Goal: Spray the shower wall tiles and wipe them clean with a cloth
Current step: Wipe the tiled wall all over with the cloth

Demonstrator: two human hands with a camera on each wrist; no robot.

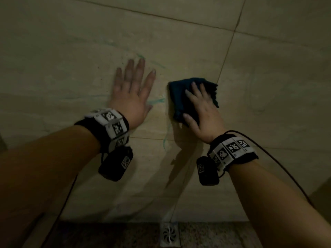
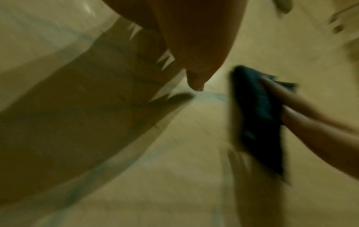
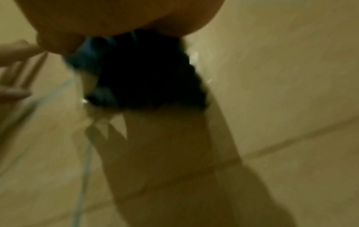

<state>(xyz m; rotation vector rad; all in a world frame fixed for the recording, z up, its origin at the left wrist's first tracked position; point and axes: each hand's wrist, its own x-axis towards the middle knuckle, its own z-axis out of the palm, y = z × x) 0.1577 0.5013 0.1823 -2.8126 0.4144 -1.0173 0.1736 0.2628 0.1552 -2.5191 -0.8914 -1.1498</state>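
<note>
Beige wall tiles (image 1: 71, 51) fill the head view, streaked with thin blue-green cleaner (image 1: 157, 102). My left hand (image 1: 132, 88) lies flat on the tile with its fingers spread and holds nothing. Just to its right my right hand (image 1: 198, 106) presses a crumpled dark blue cloth (image 1: 180, 90) flat against the wall with straight fingers. In the left wrist view the cloth (image 2: 256, 116) is blurred under the right hand's fingers (image 2: 295, 107). The cloth (image 3: 147, 72) bunches under my palm in the right wrist view. No spray bottle is in view.
Grout lines (image 1: 227, 54) cross the wall. A metal floor drain (image 1: 169, 233) sits in the dark speckled floor at the bottom. A black cable (image 1: 279, 165) trails from my right wristband. A cleaner drip (image 1: 165, 138) runs down below the cloth.
</note>
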